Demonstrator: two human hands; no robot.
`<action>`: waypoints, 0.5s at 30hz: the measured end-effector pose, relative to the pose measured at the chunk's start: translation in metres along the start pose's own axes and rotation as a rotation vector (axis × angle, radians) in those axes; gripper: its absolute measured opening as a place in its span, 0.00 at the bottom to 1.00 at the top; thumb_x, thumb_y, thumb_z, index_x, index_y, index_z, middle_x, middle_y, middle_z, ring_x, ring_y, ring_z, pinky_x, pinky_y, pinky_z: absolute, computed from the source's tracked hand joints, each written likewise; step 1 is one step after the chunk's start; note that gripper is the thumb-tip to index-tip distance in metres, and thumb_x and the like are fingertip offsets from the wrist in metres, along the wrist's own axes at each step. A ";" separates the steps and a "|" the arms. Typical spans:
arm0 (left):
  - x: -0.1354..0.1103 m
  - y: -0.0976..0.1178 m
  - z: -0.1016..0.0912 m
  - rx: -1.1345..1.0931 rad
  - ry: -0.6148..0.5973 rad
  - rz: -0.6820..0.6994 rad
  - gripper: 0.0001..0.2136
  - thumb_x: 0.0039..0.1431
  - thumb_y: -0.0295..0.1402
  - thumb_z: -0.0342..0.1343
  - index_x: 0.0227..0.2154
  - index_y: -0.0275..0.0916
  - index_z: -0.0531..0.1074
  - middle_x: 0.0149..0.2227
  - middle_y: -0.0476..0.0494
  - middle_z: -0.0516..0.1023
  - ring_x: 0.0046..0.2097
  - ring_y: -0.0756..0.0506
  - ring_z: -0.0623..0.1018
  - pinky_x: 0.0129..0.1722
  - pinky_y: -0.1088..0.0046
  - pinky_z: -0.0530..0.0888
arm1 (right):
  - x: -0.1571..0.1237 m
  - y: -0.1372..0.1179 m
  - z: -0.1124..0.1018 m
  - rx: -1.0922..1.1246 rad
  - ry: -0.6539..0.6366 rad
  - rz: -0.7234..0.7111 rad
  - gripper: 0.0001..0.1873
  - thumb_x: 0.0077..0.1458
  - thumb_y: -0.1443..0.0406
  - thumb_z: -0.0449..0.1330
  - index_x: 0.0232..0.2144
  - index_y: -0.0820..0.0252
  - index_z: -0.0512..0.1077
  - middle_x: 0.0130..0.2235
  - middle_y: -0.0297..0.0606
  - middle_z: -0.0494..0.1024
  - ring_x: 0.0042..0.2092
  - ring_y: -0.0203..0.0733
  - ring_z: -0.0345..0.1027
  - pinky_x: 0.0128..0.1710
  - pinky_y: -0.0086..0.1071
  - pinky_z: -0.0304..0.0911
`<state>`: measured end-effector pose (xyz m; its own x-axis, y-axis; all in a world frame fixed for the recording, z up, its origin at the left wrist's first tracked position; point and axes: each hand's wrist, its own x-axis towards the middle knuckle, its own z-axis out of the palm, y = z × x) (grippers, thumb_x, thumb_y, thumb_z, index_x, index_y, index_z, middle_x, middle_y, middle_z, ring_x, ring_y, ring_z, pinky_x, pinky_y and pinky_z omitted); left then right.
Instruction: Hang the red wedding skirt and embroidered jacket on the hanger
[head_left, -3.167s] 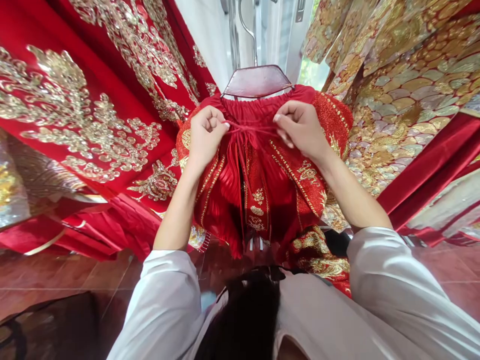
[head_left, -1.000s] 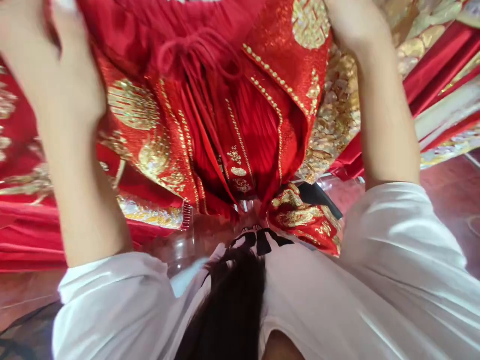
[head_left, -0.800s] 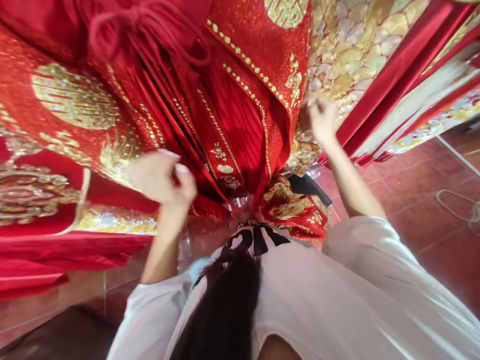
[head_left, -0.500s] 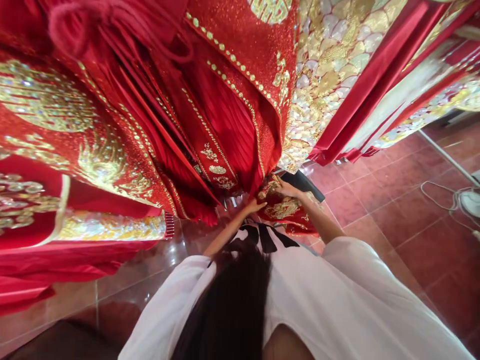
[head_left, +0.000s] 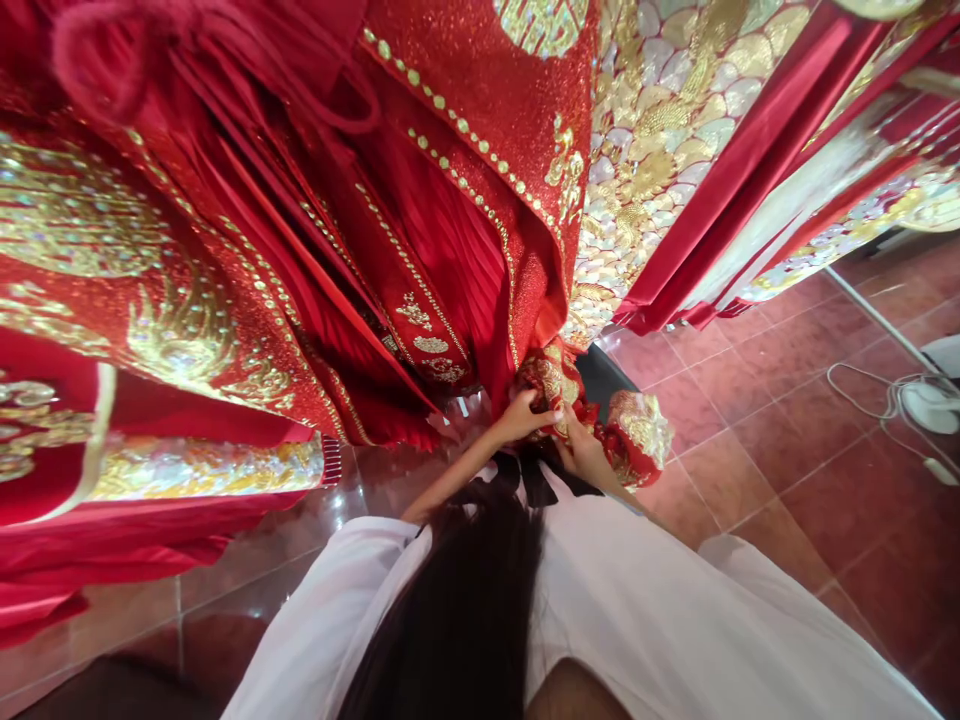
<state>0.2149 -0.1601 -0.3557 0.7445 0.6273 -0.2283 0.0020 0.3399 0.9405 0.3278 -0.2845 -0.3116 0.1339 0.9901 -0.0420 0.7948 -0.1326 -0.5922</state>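
Note:
Both my hands are close together at the middle of the view, low beside the hanging garments. My left hand [head_left: 523,418] pinches a red cloth with gold embroidery [head_left: 559,375], its thumb and fingers pointing right. Against its fingertips, my right hand [head_left: 585,450] is closed on the same cloth, its fingers partly hidden in the folds. The cloth is bunched up around both hands. To the right, a gathered red and gold part [head_left: 637,430] bulges out; whether it belongs to the same piece I cannot tell.
Red sequined garments [head_left: 480,90] with gold beading hang ahead and left. A gold, scale-patterned garment [head_left: 660,140] hangs right of them. A black object [head_left: 607,375] lies behind the cloth. Right, a white cable [head_left: 862,405] and a stand base [head_left: 930,400] rest on red floor tiles [head_left: 787,450].
My right hand has moved down and inward to meet my left. The embroidered cloth, more spread out before, is now bunched between them. The view has shifted slightly.

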 end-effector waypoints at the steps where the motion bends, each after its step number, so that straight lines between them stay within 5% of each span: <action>1: -0.006 0.011 -0.001 -0.002 0.014 0.006 0.24 0.40 0.43 0.68 0.36 0.31 0.71 0.38 0.39 0.76 0.41 0.42 0.74 0.42 0.68 0.72 | 0.000 -0.006 -0.009 0.005 -0.025 -0.045 0.29 0.58 0.59 0.49 0.61 0.62 0.60 0.58 0.50 0.64 0.55 0.52 0.66 0.52 0.45 0.67; 5: -0.038 0.059 -0.005 0.109 -0.037 0.137 0.16 0.44 0.40 0.63 0.30 0.32 0.70 0.29 0.45 0.73 0.31 0.48 0.71 0.33 0.74 0.69 | 0.024 -0.033 -0.079 0.066 -0.108 -0.240 0.19 0.59 0.55 0.52 0.45 0.58 0.74 0.46 0.44 0.76 0.46 0.49 0.73 0.46 0.40 0.71; 8: -0.063 0.102 0.001 0.449 -0.362 0.300 0.12 0.48 0.35 0.57 0.18 0.35 0.62 0.19 0.51 0.62 0.23 0.53 0.62 0.26 0.76 0.62 | 0.064 -0.062 -0.126 0.191 -0.008 -0.477 0.14 0.59 0.60 0.55 0.44 0.57 0.75 0.43 0.40 0.78 0.44 0.40 0.74 0.48 0.34 0.69; 9: -0.070 0.116 0.004 0.556 -0.456 0.353 0.13 0.48 0.33 0.55 0.15 0.36 0.58 0.17 0.52 0.59 0.23 0.53 0.59 0.26 0.76 0.61 | 0.080 -0.073 -0.133 0.254 -0.120 -0.599 0.15 0.58 0.61 0.57 0.45 0.57 0.74 0.45 0.40 0.77 0.47 0.39 0.72 0.51 0.33 0.67; 11: -0.084 0.142 0.007 0.698 -0.506 0.443 0.15 0.48 0.31 0.53 0.14 0.36 0.54 0.16 0.53 0.56 0.22 0.54 0.57 0.26 0.75 0.59 | 0.113 -0.097 -0.133 0.396 -0.583 -0.798 0.19 0.56 0.58 0.60 0.47 0.61 0.73 0.49 0.42 0.75 0.53 0.38 0.68 0.56 0.33 0.63; 13: -0.096 0.162 0.005 0.750 -0.434 0.486 0.15 0.49 0.31 0.52 0.15 0.37 0.52 0.17 0.53 0.55 0.22 0.54 0.55 0.26 0.75 0.58 | 0.143 -0.119 -0.124 0.442 -1.046 -0.756 0.23 0.52 0.56 0.63 0.46 0.65 0.73 0.48 0.42 0.75 0.52 0.38 0.69 0.53 0.29 0.64; 15: -0.108 0.176 -0.003 0.743 -0.362 0.483 0.15 0.51 0.32 0.52 0.16 0.37 0.52 0.17 0.53 0.54 0.22 0.54 0.55 0.25 0.75 0.58 | 0.169 -0.138 -0.117 0.340 -1.304 -0.585 0.25 0.45 0.55 0.67 0.40 0.68 0.76 0.41 0.39 0.78 0.46 0.37 0.73 0.46 0.26 0.68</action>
<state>0.1332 -0.1659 -0.1668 0.9369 0.2860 0.2010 -0.0294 -0.5086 0.8605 0.3097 -0.1046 -0.1430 -0.9152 0.2617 -0.3064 0.3474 0.1270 -0.9291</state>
